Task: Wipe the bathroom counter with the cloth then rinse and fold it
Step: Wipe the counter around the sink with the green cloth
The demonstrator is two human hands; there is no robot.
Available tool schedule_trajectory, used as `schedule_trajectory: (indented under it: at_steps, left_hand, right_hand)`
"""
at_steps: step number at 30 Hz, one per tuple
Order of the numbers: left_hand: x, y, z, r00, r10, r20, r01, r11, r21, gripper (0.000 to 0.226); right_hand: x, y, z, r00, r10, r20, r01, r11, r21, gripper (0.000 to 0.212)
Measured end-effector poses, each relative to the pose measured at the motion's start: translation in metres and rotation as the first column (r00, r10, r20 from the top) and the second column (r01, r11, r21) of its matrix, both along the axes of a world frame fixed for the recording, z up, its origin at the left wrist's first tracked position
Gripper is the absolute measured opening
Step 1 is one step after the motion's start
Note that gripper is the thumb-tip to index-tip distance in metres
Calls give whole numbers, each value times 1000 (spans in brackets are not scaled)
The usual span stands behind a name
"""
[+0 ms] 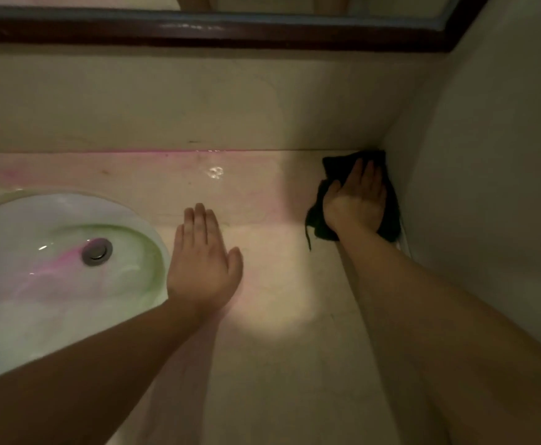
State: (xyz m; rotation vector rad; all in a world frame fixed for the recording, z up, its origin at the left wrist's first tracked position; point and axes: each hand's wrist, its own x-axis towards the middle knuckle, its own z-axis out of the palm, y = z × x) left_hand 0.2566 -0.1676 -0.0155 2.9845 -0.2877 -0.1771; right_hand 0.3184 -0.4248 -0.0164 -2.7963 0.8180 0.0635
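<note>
A dark cloth (336,167) lies bunched in the far right corner of the pale stone counter (262,316), against the side wall. My right hand (357,200) presses flat on top of the cloth, fingers pointing toward the back wall. My left hand (203,261) rests flat on the bare counter just right of the sink, fingers together and holding nothing. A bright patch of light falls on the counter between my two arms.
A white oval sink (38,284) with a metal drain plug (96,251) is sunk in the counter at the left. A small wet spot (215,172) glistens near the back wall. A dark-framed mirror (230,32) hangs above the backsplash. The side wall (487,187) closes the right.
</note>
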Motion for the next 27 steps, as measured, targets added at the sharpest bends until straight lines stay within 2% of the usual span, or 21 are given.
schedule_trajectory:
  at_steps: [2, 5, 8, 10, 12, 15, 18, 23, 25, 27]
  left_hand:
    - [0, -1, 0, 1000, 8, 11, -8, 1000, -1, 78]
    - [0, -2, -4, 1000, 8, 28, -8, 1000, -16, 78]
    - [0, -1, -7, 999, 11, 39, -10, 999, -30, 78]
    - [-1, -1, -8, 999, 2, 40, -1, 1000, -28, 77]
    - [0, 0, -9, 999, -8, 46, 10, 1000, -29, 76]
    - [-1, 2, -7, 999, -34, 40, 35, 999, -34, 73]
    - [-1, 4, -4, 998, -42, 49, 44, 998, -46, 69]
    - [-2, 3, -4, 999, -35, 28, 36, 999, -32, 72]
    - [-2, 4, -6, 999, -33, 24, 33, 999, -23, 72]
    - [-2, 4, -7, 999, -29, 28, 30, 999, -34, 72]
  right_hand:
    - [23, 7, 2, 998, -34, -57, 35, 999, 19, 68]
    - [42, 37, 4, 997, -52, -64, 53, 998, 18, 75]
    - [51, 85, 2, 997, 4, -75, -3, 1000, 11, 79]
    - [50, 113, 2, 991, 91, -93, -92, 996, 2, 78]
    - [43, 125, 2, 962, 259, -89, -263, 965, -28, 74]
    - [10, 116, 4, 836, 546, -52, -548, 834, -55, 65]
    - [-56, 105, 7, 758, 651, -49, -652, 756, -58, 62]
    - [-188, 101, 10, 735, 663, -142, -664, 746, 51, 69]
    - [-172, 93, 8, 772, 624, -118, -626, 779, 27, 67]
    - [-120, 83, 5, 855, 513, -75, -516, 855, -44, 65]
